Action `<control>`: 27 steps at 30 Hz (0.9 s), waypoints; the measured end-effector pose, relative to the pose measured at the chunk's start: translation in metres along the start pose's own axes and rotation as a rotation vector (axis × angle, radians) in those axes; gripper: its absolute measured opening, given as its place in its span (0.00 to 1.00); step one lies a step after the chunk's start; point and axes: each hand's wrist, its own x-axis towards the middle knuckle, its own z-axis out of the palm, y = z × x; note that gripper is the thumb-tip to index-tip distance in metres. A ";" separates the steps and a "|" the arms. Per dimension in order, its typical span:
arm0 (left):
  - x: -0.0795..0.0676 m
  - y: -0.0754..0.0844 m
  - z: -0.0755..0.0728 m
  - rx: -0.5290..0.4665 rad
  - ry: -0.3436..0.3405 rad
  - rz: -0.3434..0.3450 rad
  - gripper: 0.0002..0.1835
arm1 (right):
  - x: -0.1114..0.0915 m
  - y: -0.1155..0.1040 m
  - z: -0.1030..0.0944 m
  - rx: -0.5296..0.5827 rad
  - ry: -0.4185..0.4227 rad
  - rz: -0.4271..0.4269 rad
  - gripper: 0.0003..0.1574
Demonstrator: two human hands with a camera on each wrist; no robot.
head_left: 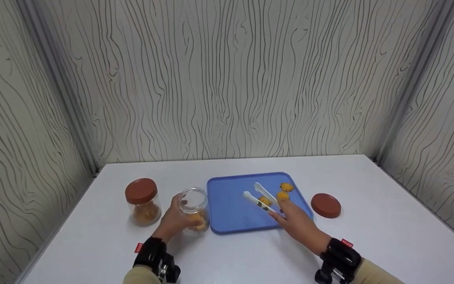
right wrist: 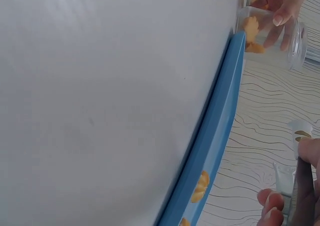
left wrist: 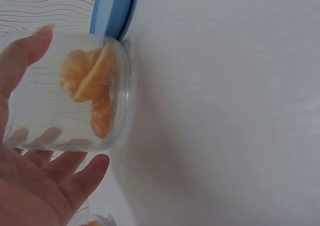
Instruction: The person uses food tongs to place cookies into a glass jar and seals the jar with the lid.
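My left hand grips a clear lidless jar, thumb on one side and fingers around the other. A few ridged yellow cookies lie at the bottom of it. White tongs with a dark leaf-like print are held in my right hand, over the blue tray. Their tips stand apart with nothing between them. On the tray's right half lie three cookies: one seen between the tong arms, one by my fingers, and one farther back.
Left of my left hand stands a second jar of cookies, capped with a reddish-brown lid. A loose matching lid lies right of the tray on the white table. Wood-patterned panels enclose the back and sides.
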 end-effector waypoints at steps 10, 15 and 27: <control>0.000 0.001 0.000 0.001 0.006 0.001 0.59 | 0.002 0.015 -0.004 -0.070 0.004 0.031 0.34; -0.001 0.000 0.000 0.018 0.020 0.021 0.57 | 0.002 0.020 -0.005 -0.117 0.002 0.022 0.36; 0.000 0.000 0.001 0.010 0.014 -0.004 0.58 | 0.004 0.029 -0.005 -0.134 -0.026 0.069 0.39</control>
